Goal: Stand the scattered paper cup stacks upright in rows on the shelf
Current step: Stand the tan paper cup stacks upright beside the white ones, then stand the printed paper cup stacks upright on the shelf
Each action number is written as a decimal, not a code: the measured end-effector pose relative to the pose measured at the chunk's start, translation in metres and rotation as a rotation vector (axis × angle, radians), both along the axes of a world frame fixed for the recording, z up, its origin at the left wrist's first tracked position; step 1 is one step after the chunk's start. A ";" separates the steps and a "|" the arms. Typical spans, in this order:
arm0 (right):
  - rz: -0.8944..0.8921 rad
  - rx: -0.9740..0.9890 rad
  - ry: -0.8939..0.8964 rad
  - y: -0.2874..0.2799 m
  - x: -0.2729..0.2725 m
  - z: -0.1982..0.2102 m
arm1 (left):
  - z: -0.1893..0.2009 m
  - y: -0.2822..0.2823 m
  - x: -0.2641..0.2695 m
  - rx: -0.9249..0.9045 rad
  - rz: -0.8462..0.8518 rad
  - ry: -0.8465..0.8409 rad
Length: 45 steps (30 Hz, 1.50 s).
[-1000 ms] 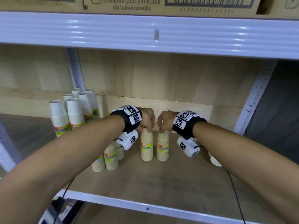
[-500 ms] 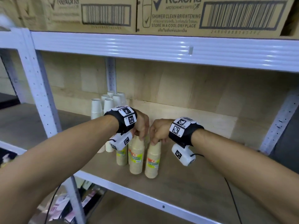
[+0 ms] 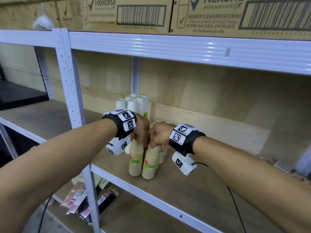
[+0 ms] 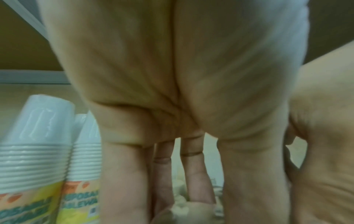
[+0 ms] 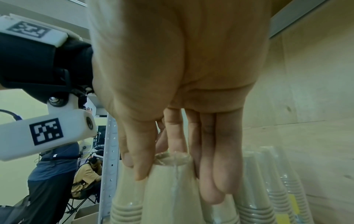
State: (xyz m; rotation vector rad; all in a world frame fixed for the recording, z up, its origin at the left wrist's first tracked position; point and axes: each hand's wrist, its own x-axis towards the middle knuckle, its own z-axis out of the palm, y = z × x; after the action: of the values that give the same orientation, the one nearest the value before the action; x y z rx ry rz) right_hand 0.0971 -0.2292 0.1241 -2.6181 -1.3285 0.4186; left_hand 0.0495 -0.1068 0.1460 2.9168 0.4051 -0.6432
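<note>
Two tan paper cup stacks stand upright side by side near the front of the wooden shelf [image 3: 198,187]. My left hand [image 3: 141,135] grips the top of the left tan stack [image 3: 135,161]. My right hand [image 3: 157,137] pinches the top of the right tan stack [image 3: 149,165]. In the right wrist view the right hand's fingers [image 5: 220,166] and thumb curl round that stack's wrapped top [image 5: 172,171]. Another tan stack [image 3: 161,154] stands just behind. Several white cup stacks [image 3: 133,103] stand upright at the back; two of them [image 4: 36,144] show in the left wrist view.
A white perforated upright post [image 3: 70,91] stands left of the cups. The shelf's white front rail [image 3: 151,198] runs below them. Cardboard boxes [image 3: 127,12] sit on the level above. People [image 5: 51,174] are in the background beyond the rack. Packets [image 3: 79,204] lie on the lower level.
Both hands have moved their two tan stacks to the left along the shelf, closer to the other stacks and the post. The grips look the same.
</note>
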 end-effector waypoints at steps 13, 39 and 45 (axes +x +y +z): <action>0.036 -0.008 -0.043 0.017 -0.004 -0.006 | -0.020 0.019 -0.003 -0.097 0.022 -0.025; -0.251 0.075 -0.187 -0.087 0.065 0.042 | 0.041 -0.050 0.097 -0.043 -0.208 -0.250; -0.465 0.092 -0.192 -0.157 0.095 0.058 | 0.032 -0.106 0.134 -0.094 -0.359 -0.364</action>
State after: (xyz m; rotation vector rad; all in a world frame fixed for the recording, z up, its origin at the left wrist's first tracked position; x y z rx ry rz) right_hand 0.1925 -0.3864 0.1818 -2.8212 -0.7150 0.0355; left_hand 0.1837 -0.2124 0.1776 2.9466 -0.1868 -0.1469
